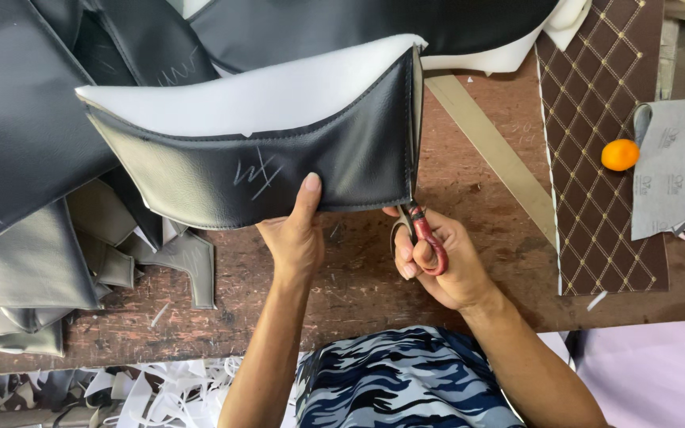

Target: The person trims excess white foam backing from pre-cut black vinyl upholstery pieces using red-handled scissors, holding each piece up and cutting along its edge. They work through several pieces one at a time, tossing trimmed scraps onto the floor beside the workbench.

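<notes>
The left hand (pixel 295 238) pinches the black foam-backed leatherette panel (pixel 279 158) up over the worn wooden table (pixel 358 293); the right hand (pixel 438 261) grips red-handled scissors (pixel 420 230) at its edge; slack could wander the cut, and that thumb sits near.

Head-worn view, steeply down, close over worktable (pixel 374 293)

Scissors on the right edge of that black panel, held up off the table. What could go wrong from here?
1. The left hand pinches only the lower edge of the black leatherette panel; it may sag and the cut wander.
2. The scissors blades run up close along the panel's right seam, so they could nick the stitching.
3. The left thumb sits fairly near the cut line.
</notes>
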`<state>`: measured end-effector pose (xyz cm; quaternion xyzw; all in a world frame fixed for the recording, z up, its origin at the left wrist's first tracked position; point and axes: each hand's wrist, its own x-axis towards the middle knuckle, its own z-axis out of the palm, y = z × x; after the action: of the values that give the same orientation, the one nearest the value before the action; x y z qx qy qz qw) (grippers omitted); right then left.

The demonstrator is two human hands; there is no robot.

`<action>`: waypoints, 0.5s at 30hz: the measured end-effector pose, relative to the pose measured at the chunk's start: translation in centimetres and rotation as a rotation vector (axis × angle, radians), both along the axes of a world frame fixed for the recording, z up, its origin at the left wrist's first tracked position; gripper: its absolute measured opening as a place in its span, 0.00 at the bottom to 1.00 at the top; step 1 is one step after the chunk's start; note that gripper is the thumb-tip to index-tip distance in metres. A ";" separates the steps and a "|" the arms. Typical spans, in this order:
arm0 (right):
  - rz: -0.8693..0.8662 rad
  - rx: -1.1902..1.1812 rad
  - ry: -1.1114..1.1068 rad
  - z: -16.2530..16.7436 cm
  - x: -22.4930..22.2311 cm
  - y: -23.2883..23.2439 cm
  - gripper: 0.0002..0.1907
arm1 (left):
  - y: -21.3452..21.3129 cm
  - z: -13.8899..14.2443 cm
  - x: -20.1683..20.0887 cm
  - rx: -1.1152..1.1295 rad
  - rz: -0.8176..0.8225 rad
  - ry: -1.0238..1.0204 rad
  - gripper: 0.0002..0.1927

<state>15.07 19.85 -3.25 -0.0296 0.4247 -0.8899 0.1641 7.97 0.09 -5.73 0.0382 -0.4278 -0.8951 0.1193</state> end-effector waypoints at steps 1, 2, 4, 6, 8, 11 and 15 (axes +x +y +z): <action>-0.006 0.011 0.014 0.0 -0.1 -0.1 0.40 | -0.1 -0.1 0.0 -0.002 -0.005 0.003 0.33; -0.011 0.022 0.026 0.1 -0.1 -0.1 0.39 | -0.2 -0.2 0.2 -0.015 -0.032 -0.005 0.32; -0.040 -0.049 0.058 0.1 -0.3 -0.2 0.34 | -0.3 -0.5 0.5 -0.044 -0.087 -0.019 0.30; -0.077 -0.068 0.067 0.2 -0.5 -0.1 0.31 | -0.3 -0.9 1.0 -0.087 -0.109 -0.044 0.27; -0.122 -0.037 0.062 0.2 -0.6 0.2 0.30 | -0.3 -1.3 1.4 -0.095 -0.124 -0.057 0.26; -0.114 -0.055 0.058 0.1 -0.6 0.2 0.29 | -0.2 -1.7 1.7 -0.054 -0.137 -0.056 0.26; -0.128 -0.053 0.014 0.0 -0.3 -0.1 0.30 | -0.1 -1.9 1.8 -0.027 -0.132 -0.049 0.26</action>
<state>14.79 19.70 -3.29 -0.0132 0.4030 -0.9093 0.1032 9.72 -0.03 -7.60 0.0305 -0.4442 -0.8940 0.0501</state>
